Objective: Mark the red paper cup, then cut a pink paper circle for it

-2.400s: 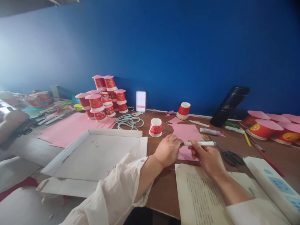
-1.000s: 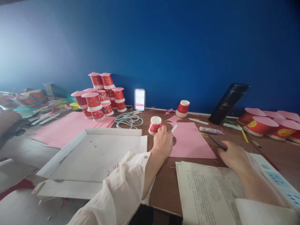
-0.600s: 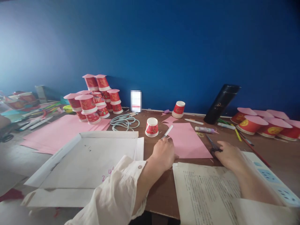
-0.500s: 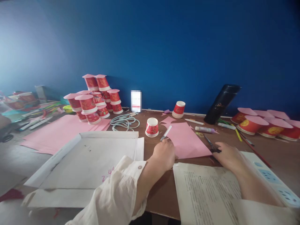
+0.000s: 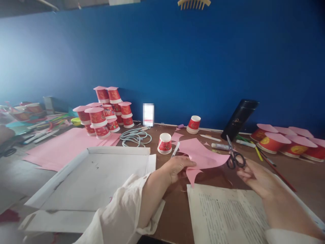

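My left hand [image 5: 179,166] pinches the lower left edge of a pink sheet of paper [image 5: 203,154], lifted off the brown table. A ragged pink strip hangs below my fingers. Just beyond that hand is a white marker [image 5: 175,149]; whether the hand touches it I cannot tell. Black-handled scissors [image 5: 235,158] are in my right hand [image 5: 254,174], raised with the blades pointing up, beside the paper's right corner. Past my left hand stands an upside-down red paper cup [image 5: 165,144].
Red cups topped with pink paper are stacked at left [image 5: 96,117] and grouped at right [image 5: 276,140]. A leaning black flask [image 5: 238,118], a coiled pale cable [image 5: 135,136], a white box lid [image 5: 109,176] and a printed sheet [image 5: 225,213] surround my hands.
My right hand has lifted the scissors from the table. My left hand has moved onto the pink paper's edge and raised it. The view has tilted up slightly.
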Demonstrator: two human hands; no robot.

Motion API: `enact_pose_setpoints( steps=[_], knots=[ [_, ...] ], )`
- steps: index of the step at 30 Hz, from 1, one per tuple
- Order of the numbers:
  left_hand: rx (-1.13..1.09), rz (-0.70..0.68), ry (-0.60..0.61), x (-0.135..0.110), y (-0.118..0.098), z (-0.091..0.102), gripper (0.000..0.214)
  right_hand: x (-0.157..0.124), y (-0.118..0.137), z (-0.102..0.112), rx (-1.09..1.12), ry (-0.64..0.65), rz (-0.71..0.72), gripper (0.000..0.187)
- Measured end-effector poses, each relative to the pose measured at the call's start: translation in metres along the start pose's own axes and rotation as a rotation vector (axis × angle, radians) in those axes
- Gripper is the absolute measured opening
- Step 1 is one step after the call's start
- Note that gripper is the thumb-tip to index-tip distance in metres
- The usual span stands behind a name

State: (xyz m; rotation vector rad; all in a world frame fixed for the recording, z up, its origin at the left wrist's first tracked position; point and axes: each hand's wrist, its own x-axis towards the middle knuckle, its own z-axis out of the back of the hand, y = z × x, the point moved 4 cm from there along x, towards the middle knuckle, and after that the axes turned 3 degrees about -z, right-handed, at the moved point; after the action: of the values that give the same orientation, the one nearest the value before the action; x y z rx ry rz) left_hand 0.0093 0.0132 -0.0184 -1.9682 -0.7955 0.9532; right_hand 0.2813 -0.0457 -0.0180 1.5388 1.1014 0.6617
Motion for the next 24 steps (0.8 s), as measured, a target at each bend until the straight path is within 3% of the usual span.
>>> enact_pose_setpoints(
  steps=[3,7,10,13,16,19,21,24],
  knots=[
    [-0.157,0.054,0.065,0.002,0.004,-0.004,0.022,-0.004,0.001,-0.010,0.194,-0.037,-0.085,0.025],
    [-0.246,0.051,0.096,0.003,0.006,-0.004,0.037,-0.004,0.001,-0.017,0.285,0.020,-0.125,0.029],
    [-0.221,0.042,0.284,-0.001,0.002,-0.011,0.049,-0.004,-0.002,-0.016,0.334,0.009,-0.167,0.033],
    [-0.122,-0.088,0.486,-0.010,-0.006,-0.023,0.062,-0.006,-0.002,-0.016,0.363,0.002,-0.182,0.032],
    [0.138,-0.251,0.409,-0.015,-0.009,-0.026,0.073,-0.009,-0.002,-0.020,0.368,0.018,-0.194,0.035],
    [0.515,-0.354,0.246,-0.018,-0.005,-0.026,0.056,-0.012,0.000,-0.026,0.371,0.056,-0.186,0.039],
    [0.743,-0.548,0.169,-0.020,-0.006,-0.028,0.049,-0.015,0.000,-0.028,0.375,0.052,-0.186,0.040],
    [1.000,-0.946,0.063,-0.028,-0.012,-0.032,0.040,-0.017,0.001,-0.033,0.390,0.048,-0.169,0.039]
  ],
)
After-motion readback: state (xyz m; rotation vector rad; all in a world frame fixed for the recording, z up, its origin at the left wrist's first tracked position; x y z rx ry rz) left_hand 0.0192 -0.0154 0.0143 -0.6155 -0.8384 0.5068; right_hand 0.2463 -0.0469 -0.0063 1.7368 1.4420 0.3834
